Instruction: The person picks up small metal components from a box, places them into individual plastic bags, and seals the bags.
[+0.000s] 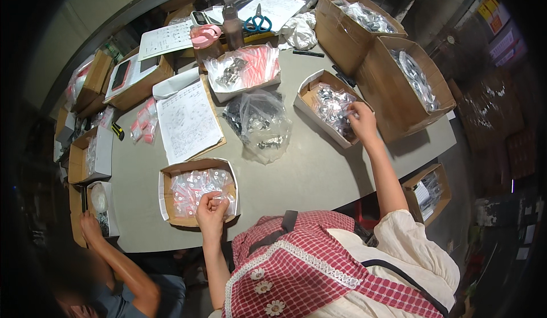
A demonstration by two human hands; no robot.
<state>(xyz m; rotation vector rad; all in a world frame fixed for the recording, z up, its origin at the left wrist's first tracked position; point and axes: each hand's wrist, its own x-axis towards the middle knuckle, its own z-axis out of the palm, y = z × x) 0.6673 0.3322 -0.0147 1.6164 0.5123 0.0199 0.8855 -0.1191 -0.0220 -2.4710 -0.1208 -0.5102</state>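
Observation:
My left hand is at the near right corner of an open cardboard box. Its thumb and fingers are pinched on a small clear plastic bag. In that box lie many small clear bags with red strips and white round pieces. Farther right, my right hand reaches over the right side of a long white-sided box. Its fingers are closed among small clear bags of dark and silvery parts; what they grip, if anything, is too small to make out.
Between the boxes lie a clear bag of dark parts and a written sheet on a board. Behind stand a box of red-striped bags, bottles and blue scissors. Tall cartons border the right; another person's hand is left.

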